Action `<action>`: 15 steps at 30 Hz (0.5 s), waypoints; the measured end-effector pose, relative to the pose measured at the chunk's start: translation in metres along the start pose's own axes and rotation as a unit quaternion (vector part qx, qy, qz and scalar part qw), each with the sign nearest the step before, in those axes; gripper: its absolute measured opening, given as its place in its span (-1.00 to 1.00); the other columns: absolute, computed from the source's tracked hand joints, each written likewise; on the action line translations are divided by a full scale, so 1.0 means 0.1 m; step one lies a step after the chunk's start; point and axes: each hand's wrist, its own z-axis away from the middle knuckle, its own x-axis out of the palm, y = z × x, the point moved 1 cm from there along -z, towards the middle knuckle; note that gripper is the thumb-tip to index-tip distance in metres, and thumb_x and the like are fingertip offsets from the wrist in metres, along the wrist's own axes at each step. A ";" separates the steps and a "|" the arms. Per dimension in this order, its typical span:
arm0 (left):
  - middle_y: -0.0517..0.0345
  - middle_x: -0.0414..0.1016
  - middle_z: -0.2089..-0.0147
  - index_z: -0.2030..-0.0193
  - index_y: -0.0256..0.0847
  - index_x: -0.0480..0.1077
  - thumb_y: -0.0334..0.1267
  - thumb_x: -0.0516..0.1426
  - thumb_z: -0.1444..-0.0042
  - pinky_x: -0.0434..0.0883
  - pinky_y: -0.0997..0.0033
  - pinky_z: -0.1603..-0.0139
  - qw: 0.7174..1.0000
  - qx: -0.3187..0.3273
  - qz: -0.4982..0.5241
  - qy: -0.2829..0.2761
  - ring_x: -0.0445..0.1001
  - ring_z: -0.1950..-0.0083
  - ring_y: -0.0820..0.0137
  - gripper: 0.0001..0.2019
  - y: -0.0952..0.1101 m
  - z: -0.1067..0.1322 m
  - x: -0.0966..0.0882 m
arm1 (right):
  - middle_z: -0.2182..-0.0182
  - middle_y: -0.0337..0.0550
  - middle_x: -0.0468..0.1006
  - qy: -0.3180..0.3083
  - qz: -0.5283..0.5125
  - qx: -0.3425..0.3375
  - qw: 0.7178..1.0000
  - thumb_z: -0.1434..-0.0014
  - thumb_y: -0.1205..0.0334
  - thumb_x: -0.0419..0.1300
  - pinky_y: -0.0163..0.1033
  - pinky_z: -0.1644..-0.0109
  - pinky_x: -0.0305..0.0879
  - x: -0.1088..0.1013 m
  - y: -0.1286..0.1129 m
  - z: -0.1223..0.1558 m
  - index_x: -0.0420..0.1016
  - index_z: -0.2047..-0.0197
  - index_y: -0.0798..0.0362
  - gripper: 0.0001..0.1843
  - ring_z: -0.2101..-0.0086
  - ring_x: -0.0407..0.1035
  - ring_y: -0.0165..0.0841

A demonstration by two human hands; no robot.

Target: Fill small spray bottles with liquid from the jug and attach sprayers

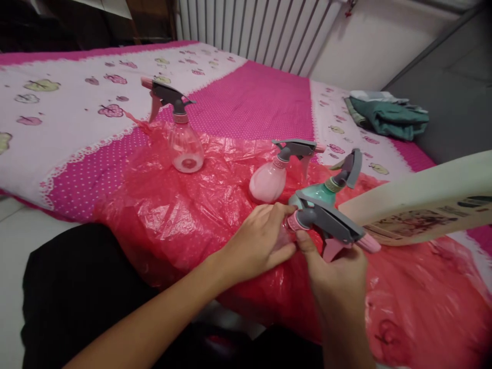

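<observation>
Close to me is a spray bottle with a grey-and-pink trigger head (334, 223), its clear pinkish body mostly hidden behind my fingers. My left hand (255, 246) is closed around that body just below the pink collar. At the collar and under the trigger, my right hand (336, 274) grips the head. Just beyond stands a green spray bottle (322, 193), partly covered by the held one. A bottle of milky pink liquid (268, 182) leans to its left. Farther left, a clear pink spray bottle (186, 146) looks nearly empty.
A large cream jug (426, 202) with a printed label lies tilted at the right. Crumpled red plastic (165, 205) covers part of the pink-and-white bedspread (257, 102). Folded clothes (388, 117) lie near a grey panel (449, 77); a radiator (253, 31) stands behind.
</observation>
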 end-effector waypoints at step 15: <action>0.09 0.64 0.03 0.04 -0.15 0.42 -0.21 0.29 -0.20 0.34 -0.06 -0.32 0.989 -0.089 0.022 0.114 0.60 -0.03 0.17 -0.76 0.20 -0.10 -0.23 | 0.27 -0.07 0.63 0.009 0.010 -0.042 0.999 -0.06 0.18 0.34 -0.02 0.06 0.49 0.19 -0.14 0.03 0.63 0.22 0.07 -0.78 0.19 0.54 -0.15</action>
